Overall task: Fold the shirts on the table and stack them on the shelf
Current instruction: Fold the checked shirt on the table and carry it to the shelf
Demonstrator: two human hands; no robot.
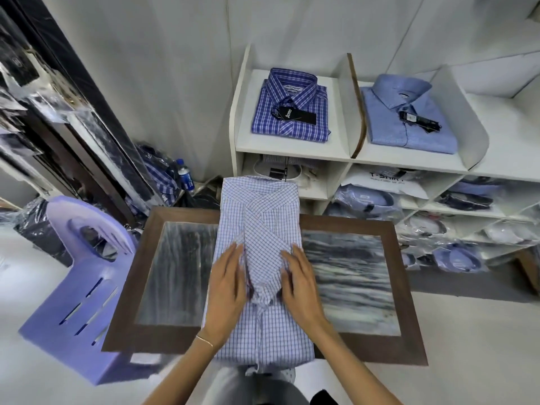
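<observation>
Sleeves in, smoothing the fold
Left hand [226, 283] and right hand [301, 283] press flat, fingers straight, on the checked shirt [257, 229] overhanging the table [403, 290]; lifting carelessly risks sleeves springing loose.

You stand in a clothing shop: at the upper right of the frame a white shelf [295, 147] shows folded shirts [290, 105] with black tags [295, 114], and plastic-wrapped shirts [365, 200] fill its lower compartments.
</observation>
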